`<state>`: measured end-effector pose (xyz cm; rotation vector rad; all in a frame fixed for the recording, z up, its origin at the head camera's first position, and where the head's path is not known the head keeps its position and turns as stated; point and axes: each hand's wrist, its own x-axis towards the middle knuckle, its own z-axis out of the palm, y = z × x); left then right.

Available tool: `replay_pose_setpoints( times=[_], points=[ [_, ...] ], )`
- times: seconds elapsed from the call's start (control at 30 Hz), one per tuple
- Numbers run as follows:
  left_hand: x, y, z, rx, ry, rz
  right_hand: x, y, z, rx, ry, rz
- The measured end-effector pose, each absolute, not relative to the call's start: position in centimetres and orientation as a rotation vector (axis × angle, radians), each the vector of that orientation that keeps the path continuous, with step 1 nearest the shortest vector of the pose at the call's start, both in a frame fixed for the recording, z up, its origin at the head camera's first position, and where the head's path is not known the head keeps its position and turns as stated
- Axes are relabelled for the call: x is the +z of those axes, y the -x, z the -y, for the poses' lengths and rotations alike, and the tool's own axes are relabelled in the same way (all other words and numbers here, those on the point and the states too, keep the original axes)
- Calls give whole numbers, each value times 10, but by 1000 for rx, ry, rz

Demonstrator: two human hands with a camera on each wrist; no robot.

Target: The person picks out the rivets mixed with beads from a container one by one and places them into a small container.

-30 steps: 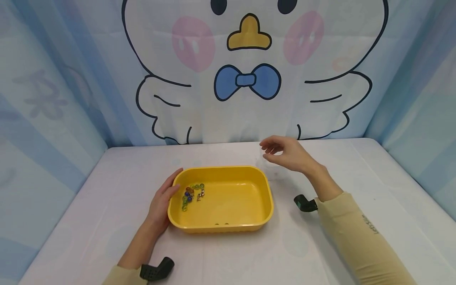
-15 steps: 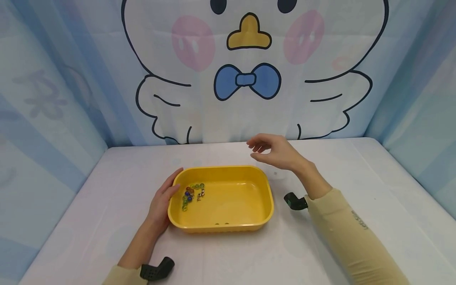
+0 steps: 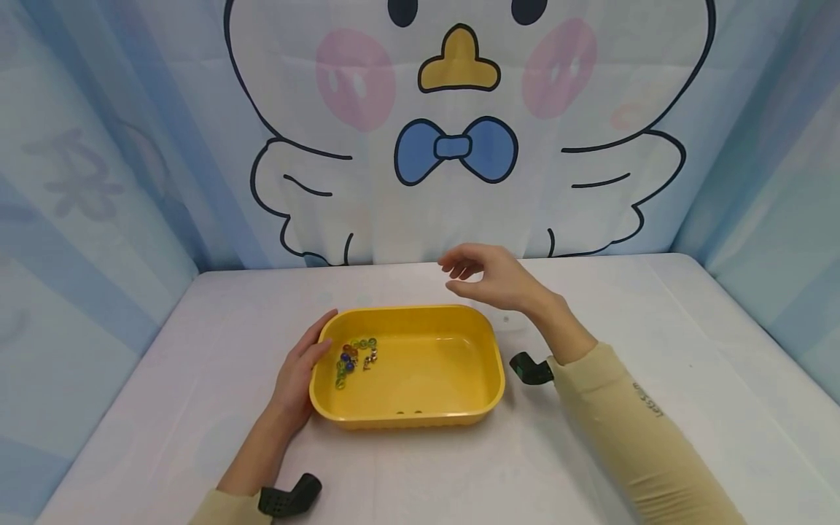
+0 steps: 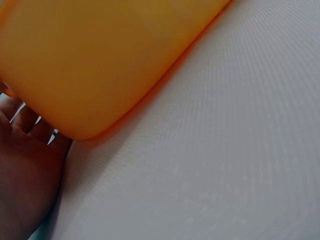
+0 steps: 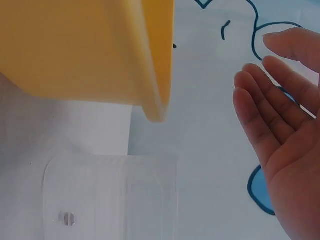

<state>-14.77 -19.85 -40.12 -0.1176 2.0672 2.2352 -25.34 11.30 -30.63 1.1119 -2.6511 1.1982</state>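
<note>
A yellow tray [image 3: 420, 417] sits on the white table, with several glassy green, orange and blue marbles [image 3: 348, 362] gathered at its left side. Beside them lie small gold-coloured shiny pieces [image 3: 370, 358]. My left hand [image 3: 297, 372] holds the tray's left end, thumb over the rim and fingers along the outer wall; its palm shows low in the left wrist view. Beyond the tray's far right corner, my right hand [image 3: 492, 277] hovers with loosely bent fingers and nothing between them. Near it, a clear plastic container [image 5: 110, 195] stands beside the tray in the right wrist view.
Two small dark round spots [image 3: 409, 413] show at the tray's near edge. A small greyish mark [image 5: 67, 218] is visible on or through the clear container. Behind the table [image 3: 420, 474] hangs a printed curtain [image 3: 453, 211], with more cloth at both sides.
My right hand has moved left, from beside the clear container to beyond the tray's far right corner. The left hand, tray and marbles have stayed put.
</note>
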Motion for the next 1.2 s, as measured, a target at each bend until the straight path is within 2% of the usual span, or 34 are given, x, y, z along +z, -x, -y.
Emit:
replay_pose_setpoints(
  times=[0.8,1.2],
  points=[
    [-400,147,198,2232,129,-2059,-298,250,-88,1209,-1212,2605],
    [-402,149,199,2239,121,-2059,-304,252,-66,1187,-1368,2603]
  ],
)
